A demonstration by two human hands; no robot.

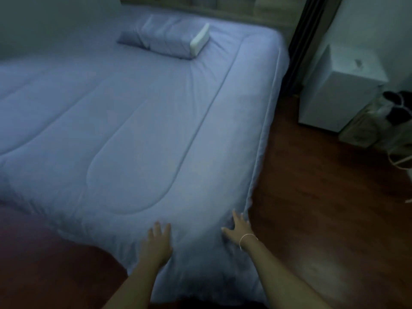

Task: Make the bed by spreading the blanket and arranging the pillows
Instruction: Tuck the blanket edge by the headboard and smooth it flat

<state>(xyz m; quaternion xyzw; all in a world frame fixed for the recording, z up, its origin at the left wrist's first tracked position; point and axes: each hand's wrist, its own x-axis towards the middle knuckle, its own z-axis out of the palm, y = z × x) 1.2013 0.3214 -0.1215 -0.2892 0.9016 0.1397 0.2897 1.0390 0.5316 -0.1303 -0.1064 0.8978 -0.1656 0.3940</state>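
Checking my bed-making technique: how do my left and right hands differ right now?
The left hand lies flat on the blanket short of the corner; the right hand sits at the corner edge. The right wrist has a thin bracelet; the left is bare. Both are open, fingers spread.

Illumination is dim with a cool blue cast; no light source is visible. The whole frame is soft, and the hands (157, 240) show motion blur. Wide-angle distortion bends straight lines at the edges, and the corners darken.
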